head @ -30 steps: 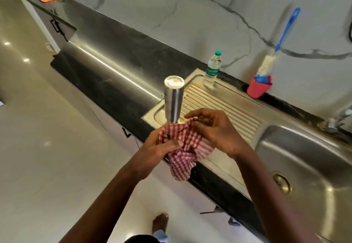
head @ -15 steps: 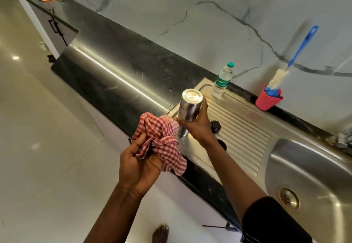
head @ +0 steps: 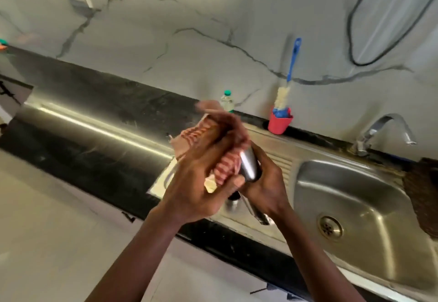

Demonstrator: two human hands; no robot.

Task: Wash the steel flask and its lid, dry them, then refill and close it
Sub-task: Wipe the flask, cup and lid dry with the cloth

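The steel flask is held tilted above the sink's drainboard, and only its lower body shows. My right hand grips that lower end. My left hand presses a red-and-white checked cloth around the flask's upper part, hiding it. The picture is blurred by motion around both hands. A small black lid lies on the drainboard just below my hands, partly hidden.
A water bottle with a green cap stands behind my hands. A red cup with a blue bottle brush stands by the wall. The sink basin and tap are on the right. Black counter runs left.
The cloth, held apart from the flask half a second ago, is now wrapped around its upper part by my left hand. The camera has turned right, showing the tap.
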